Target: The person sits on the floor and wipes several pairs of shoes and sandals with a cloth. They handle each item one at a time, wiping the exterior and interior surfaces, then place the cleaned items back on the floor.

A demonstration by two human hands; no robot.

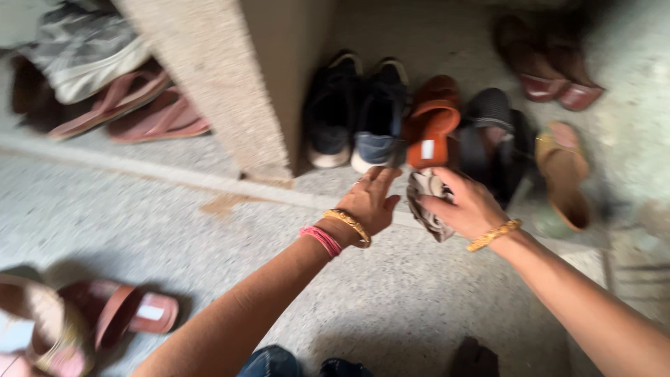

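Observation:
My left hand (370, 202) reaches forward with fingers apart, holding nothing, close to the toe of a dark blue sneaker (377, 119). My right hand (464, 206) is closed around a crumpled grey-beige cloth (426, 202), just below an orange slipper (433, 122). A second dark sneaker (332, 112) stands to the left of the blue one. Both wrists wear gold bangles; the left also has a pink one. The picture is motion-blurred.
A rough concrete pillar (223, 77) rises at the left of the shoes. Dark sandals (492, 136), a tan sandal (562, 174) and maroon shoes (548, 63) lie to the right. Pink flip-flops (136, 108) sit behind the pillar; more slippers (105, 314) lie at lower left.

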